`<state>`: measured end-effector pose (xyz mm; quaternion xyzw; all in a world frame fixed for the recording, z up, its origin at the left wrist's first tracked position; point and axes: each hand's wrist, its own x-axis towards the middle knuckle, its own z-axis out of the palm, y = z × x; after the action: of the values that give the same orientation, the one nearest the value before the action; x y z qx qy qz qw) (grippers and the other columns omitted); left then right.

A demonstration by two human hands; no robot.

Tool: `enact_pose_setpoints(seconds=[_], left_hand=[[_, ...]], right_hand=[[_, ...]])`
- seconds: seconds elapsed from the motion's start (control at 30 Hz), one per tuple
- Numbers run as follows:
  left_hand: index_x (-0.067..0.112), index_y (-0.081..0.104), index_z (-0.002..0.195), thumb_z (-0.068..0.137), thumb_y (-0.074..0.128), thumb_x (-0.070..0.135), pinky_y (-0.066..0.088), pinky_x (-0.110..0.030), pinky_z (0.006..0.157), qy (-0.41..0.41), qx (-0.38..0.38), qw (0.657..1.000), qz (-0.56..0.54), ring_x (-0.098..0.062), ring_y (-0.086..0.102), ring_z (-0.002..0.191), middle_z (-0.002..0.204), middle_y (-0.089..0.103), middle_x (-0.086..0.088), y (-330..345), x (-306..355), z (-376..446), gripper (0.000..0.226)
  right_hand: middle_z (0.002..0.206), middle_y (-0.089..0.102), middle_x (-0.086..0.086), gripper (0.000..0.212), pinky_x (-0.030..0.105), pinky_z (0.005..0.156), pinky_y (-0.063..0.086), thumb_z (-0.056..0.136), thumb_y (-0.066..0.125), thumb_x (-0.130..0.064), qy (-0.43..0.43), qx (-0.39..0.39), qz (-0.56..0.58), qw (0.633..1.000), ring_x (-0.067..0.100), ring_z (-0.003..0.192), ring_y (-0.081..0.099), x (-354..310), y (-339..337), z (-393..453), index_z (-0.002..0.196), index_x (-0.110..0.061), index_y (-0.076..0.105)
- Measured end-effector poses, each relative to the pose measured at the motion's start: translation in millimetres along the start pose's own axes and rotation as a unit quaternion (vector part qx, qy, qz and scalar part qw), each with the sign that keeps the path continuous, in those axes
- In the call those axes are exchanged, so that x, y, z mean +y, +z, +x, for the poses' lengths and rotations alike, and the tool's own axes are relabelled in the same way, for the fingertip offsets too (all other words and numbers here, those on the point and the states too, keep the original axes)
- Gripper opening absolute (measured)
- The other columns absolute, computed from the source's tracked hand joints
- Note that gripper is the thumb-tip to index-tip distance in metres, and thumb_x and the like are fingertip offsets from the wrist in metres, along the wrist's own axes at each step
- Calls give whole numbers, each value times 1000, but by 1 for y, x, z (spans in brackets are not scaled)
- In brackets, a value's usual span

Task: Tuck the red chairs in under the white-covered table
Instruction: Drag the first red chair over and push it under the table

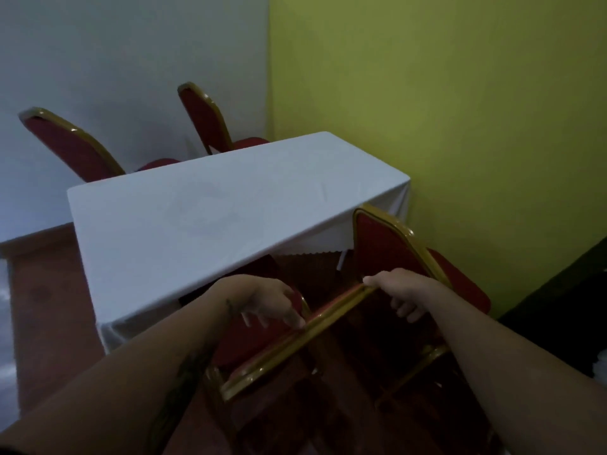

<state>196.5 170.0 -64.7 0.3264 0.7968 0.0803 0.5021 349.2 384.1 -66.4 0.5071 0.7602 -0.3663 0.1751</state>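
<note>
Right now we hold the nearest red chair [262, 336] by the gold top rail of its backrest, our left hand [266, 303] at one end with its fingers [295, 318] curled over the rail and resting on the red padding, our right hand [400, 290] clenched around the other end. We judge that this two-handed hold lets us steer the chair straight in; it stands at the near long edge of the white-covered surface [213, 218], its seat only partly under the hanging cloth. Just beside it on the right, another red chair [387, 251] stands turned at an angle, close enough to catch ours as it goes in. Across the surface, two more red chairs [75, 146] [207, 123] sit against the grey wall [115, 60], their seats partly showing. A green wall [460, 110] closes the right side, leaving little room there.
</note>
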Motion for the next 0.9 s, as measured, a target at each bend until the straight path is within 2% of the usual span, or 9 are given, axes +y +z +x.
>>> enact_pose_setpoints(seconds=[0.13, 0.27, 0.37, 0.47, 0.6, 0.7, 0.73, 0.8, 0.9], left_hand=[[18, 28, 161, 92, 70, 43, 53, -46, 103, 82, 60, 991, 82, -29, 60, 125, 148, 54, -10, -32, 36, 23, 84], [16, 53, 147, 94, 66, 35, 48, -38, 105, 170, 128, 960, 182, -26, 57, 130, 146, 58, -7, -43, 81, 42, 58], [10, 65, 130, 91, 66, 26, 51, -35, 98, 221, 171, 935, 218, -29, 64, 120, 129, 69, -10, -46, 117, 68, 42], [14, 65, 129, 86, 65, 25, 52, -42, 101, 260, 218, 916, 215, -30, 64, 121, 128, 70, -7, -51, 151, 100, 44], [24, 44, 152, 85, 65, 29, 39, -47, 114, 274, 271, 871, 305, -32, 42, 143, 158, 42, -6, -56, 193, 148, 70], [24, 31, 158, 87, 63, 33, 23, -52, 123, 233, 260, 842, 410, -32, 24, 154, 167, 25, -8, -58, 224, 189, 79], [24, 35, 156, 87, 63, 34, 26, -51, 121, 218, 249, 839, 433, -31, 30, 151, 163, 33, -7, -57, 234, 203, 75], [27, 59, 134, 82, 65, 32, 43, -45, 108, 191, 239, 836, 456, -28, 56, 130, 135, 62, -3, -56, 252, 224, 53], [26, 74, 93, 73, 60, 31, 55, -39, 86, 154, 238, 817, 501, -25, 71, 94, 97, 72, 1, -59, 270, 238, 25]], right_hand=[[123, 59, 11, 53, 41, 80, 57, 86, 65, -40, -12, 115, -21, 993, 30, 102, 61, 17, -31, -1, 130, -12, 57], [133, 57, 14, 68, 44, 98, 51, 72, 57, -38, 5, 172, -23, 985, 37, 119, 57, 41, -46, -1, 136, -18, 52], [149, 40, 16, 79, 48, 107, 43, 77, 56, -37, 26, 175, -17, 984, 40, 136, 41, 59, -58, 11, 151, -19, 36], [155, 32, 17, 82, 49, 110, 39, 81, 56, -33, 27, 168, -10, 985, 41, 142, 32, 71, -75, 37, 156, -18, 27], [154, 36, 15, 88, 51, 110, 40, 77, 63, -40, -5, 130, -14, 991, 38, 141, 37, 81, -95, 85, 156, -20, 29], [155, 40, 12, 97, 48, 107, 44, 77, 71, -40, -44, 53, 0, 998, 35, 138, 44, 81, -102, 118, 159, -20, 25], [153, 42, 12, 96, 47, 106, 46, 78, 72, -36, -54, 26, -2, 998, 34, 135, 47, 80, -102, 127, 160, -20, 25], [149, 48, 14, 89, 46, 104, 48, 79, 65, -26, -72, -10, -8, 997, 36, 130, 52, 83, -99, 143, 159, -21, 27], [143, 52, 17, 78, 44, 101, 47, 80, 57, -20, -105, -29, -5, 994, 40, 126, 54, 89, -99, 160, 155, -20, 32]])
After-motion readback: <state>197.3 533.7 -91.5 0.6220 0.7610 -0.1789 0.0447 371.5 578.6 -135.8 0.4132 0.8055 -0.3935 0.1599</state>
